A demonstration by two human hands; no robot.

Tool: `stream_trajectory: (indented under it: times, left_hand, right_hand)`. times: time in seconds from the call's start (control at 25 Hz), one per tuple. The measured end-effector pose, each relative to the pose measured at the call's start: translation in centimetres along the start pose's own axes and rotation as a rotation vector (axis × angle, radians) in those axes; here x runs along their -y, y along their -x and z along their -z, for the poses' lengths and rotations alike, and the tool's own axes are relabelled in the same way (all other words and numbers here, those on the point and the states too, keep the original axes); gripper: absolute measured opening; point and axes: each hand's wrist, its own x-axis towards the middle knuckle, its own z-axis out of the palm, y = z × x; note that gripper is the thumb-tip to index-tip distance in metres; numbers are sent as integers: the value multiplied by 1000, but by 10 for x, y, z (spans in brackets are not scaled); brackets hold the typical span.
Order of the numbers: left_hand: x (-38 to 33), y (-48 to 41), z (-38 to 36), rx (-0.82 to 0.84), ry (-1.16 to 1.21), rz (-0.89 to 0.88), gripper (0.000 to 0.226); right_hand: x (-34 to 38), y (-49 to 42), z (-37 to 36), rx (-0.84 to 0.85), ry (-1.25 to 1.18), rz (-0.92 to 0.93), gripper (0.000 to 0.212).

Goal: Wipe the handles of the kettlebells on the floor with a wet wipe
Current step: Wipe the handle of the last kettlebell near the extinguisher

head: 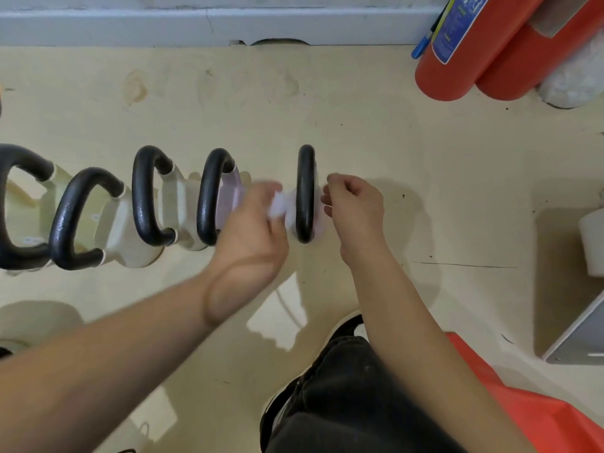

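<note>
Several kettlebells with black handles stand in a row on the pale floor [359, 125]. The rightmost kettlebell handle [305, 178] is seen edge-on between my hands. My left hand [251, 223] is blurred and holds a white wet wipe [277, 204] just left of that handle. My right hand [356, 207] hovers just right of the handle with fingers curled; a small white bit shows at its fingertips, and whether it pinches the wipe is unclear. Next to the left is a lilac-bodied kettlebell [212, 197].
Red fire extinguishers [464, 50] lean at the back right by the grey skirting [196, 24]. A white object [591, 243] and a grey box corner [578, 338] sit at the right. My dark trouser leg and shoe [343, 387] are below, with an orange object [539, 416] beside.
</note>
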Motion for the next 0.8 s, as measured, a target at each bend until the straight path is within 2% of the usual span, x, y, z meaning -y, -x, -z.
stream_trajectory:
  times: [0.08, 0.2, 0.32, 0.4, 0.52, 0.6, 0.64, 0.72, 0.8]
  left_hand:
    - [-23, -23, 7, -47, 90, 81, 16]
    - [-55, -41, 3, 105, 329, 117, 13]
    - [-63, -51, -6, 119, 353, 156, 14]
    - [-58, -56, -13, 121, 318, 164, 14]
    - [-34, -59, -15, 32, 166, 158, 22]
    - [-17, -53, -12, 1, 57, 197, 23]
    - [-9, -48, -12, 9, 45, 223, 24]
    - [4, -38, -13, 31, 109, 284, 29]
    - [11, -28, -17, 59, 153, 302, 30]
  right_hand:
    - [17, 9, 6, 102, -111, -7, 30]
    - [30, 8, 23, 376, -282, -50, 45]
    - [17, 5, 34, 468, -423, -44, 44]
    - [8, 6, 32, 395, -460, -64, 33]
    - [3, -7, 32, 48, -497, -164, 19]
    - [5, -24, 30, -146, -328, -118, 8]
    - [10, -28, 23, -148, -239, -79, 9]
    - [23, -21, -3, -37, -102, -55, 16]
    - [27, -5, -23, 97, -114, -91, 22]
